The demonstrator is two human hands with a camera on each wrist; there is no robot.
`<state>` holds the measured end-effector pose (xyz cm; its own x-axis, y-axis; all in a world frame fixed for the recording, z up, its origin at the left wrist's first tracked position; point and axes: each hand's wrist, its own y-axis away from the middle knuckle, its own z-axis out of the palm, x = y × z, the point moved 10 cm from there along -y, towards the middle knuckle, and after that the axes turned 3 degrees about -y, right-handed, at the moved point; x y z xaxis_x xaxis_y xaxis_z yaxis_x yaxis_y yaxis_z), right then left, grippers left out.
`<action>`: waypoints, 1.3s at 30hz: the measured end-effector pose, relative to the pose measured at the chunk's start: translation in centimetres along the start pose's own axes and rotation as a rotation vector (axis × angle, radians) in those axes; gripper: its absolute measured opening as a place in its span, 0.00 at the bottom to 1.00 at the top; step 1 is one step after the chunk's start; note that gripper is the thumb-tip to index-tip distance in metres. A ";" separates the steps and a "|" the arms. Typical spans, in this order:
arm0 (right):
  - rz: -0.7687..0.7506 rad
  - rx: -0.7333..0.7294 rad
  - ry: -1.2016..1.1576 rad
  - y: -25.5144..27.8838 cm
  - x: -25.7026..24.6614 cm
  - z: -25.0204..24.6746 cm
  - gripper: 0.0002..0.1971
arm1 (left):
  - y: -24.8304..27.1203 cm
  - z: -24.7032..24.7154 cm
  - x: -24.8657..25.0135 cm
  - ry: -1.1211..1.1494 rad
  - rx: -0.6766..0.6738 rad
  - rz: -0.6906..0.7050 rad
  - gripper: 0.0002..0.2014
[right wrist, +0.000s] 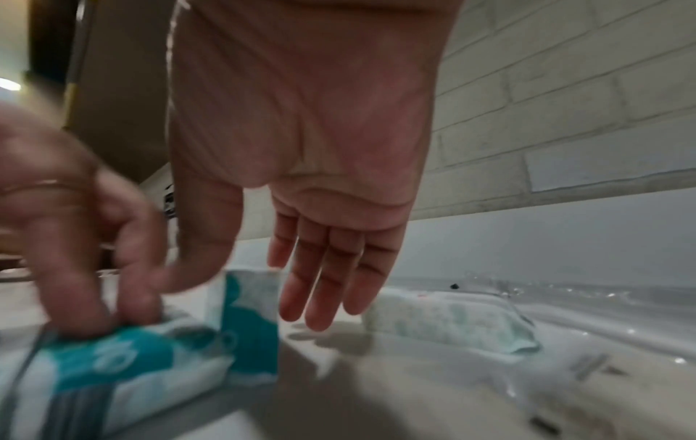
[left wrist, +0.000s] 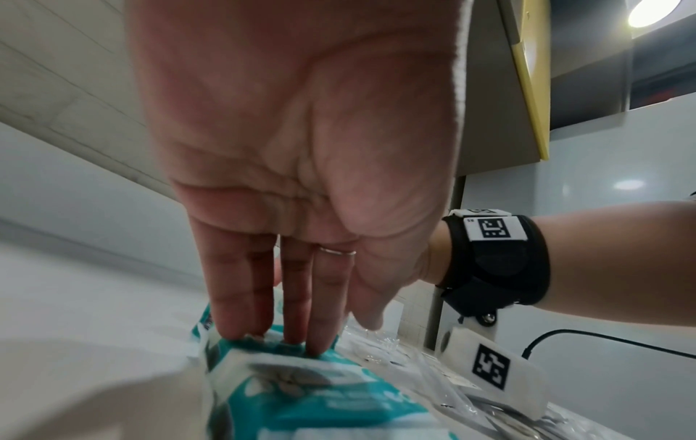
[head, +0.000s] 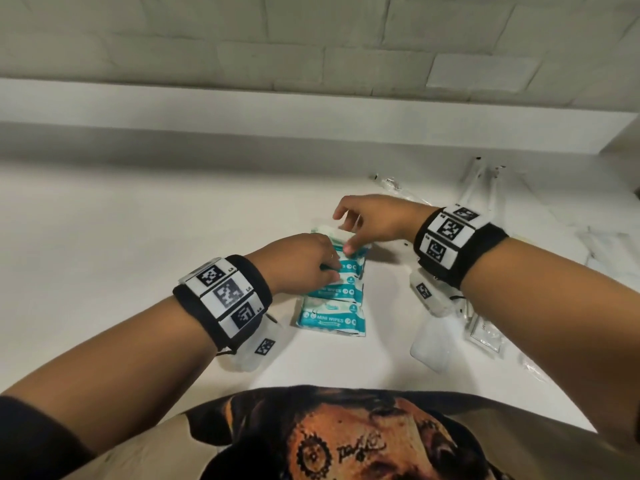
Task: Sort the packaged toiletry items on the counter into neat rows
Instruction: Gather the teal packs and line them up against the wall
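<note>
Several teal-and-white mini wipes packs (head: 332, 317) lie in a column on the white counter (head: 138, 254). My left hand (head: 327, 268) presses its straight fingers (left wrist: 320, 336) down on a middle pack (left wrist: 327, 396). My right hand (head: 346, 233) hovers just beyond it, fingers (right wrist: 324, 291) straight and relaxed. Its thumb touches the far end of a teal pack (right wrist: 248, 324), which stands tilted up between thumb and fingers. A paler wipes pack (head: 329, 232) lies under the right fingers at the far end of the column, also in the right wrist view (right wrist: 452, 321).
Clear-wrapped toiletry items (head: 485, 188) lie scattered at the back right, with more clear packets (head: 485, 336) and a white sachet (head: 433, 344) under my right forearm. A low ledge (head: 311, 112) and a tiled wall bound the counter at the back.
</note>
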<state>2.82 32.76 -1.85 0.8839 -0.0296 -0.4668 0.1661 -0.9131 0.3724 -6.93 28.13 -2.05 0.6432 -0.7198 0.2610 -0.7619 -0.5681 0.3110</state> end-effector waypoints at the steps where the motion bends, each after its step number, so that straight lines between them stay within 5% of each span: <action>1: 0.000 -0.002 0.064 -0.3 0.0 0.6 0.27 | 0.1 0.0 0.0 0.000 -0.001 0.001 0.18; 8: -0.007 -0.012 0.099 -1.9 0.8 0.6 0.11 | 0.1 0.2 -0.1 0.008 0.008 0.003 0.18; 13: 0.014 0.292 0.165 -1.4 2.8 -4.8 0.13 | -0.5 -0.7 0.1 0.020 0.038 -0.012 0.20; 17: 0.169 0.185 0.372 -0.7 6.4 -4.0 0.25 | -1.3 -0.5 0.0 -0.025 0.019 -0.062 0.23; 20: 0.136 0.213 0.310 -0.9 6.1 -3.6 0.19 | -1.6 0.0 -0.1 -0.046 -0.005 -0.091 0.23; 24: 0.122 0.034 -0.029 -1.3 5.0 -2.6 0.11 | -1.6 -0.5 0.0 -0.056 0.029 -0.098 0.20; 30: 0.252 0.188 0.100 -2.4 6.6 -5.0 0.13 | -1.7 -0.4 -0.1 -0.025 0.051 -0.105 0.21; 36: 0.242 0.117 -0.038 -2.6 6.3 -3.6 0.25 | -1.8 -0.5 -0.3 -0.038 0.048 -0.103 0.21; 39: 0.193 0.101 -0.057 -3.1 4.9 -3.5 0.23 | -2.0 -0.5 -0.3 -0.047 0.048 -0.103 0.20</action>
<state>8.15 36.82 -2.48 0.8684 -0.2284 -0.4401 -0.0512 -0.9241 0.3786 -5.57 29.66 -2.24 0.7146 -0.6743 0.1862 -0.6957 -0.6575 0.2892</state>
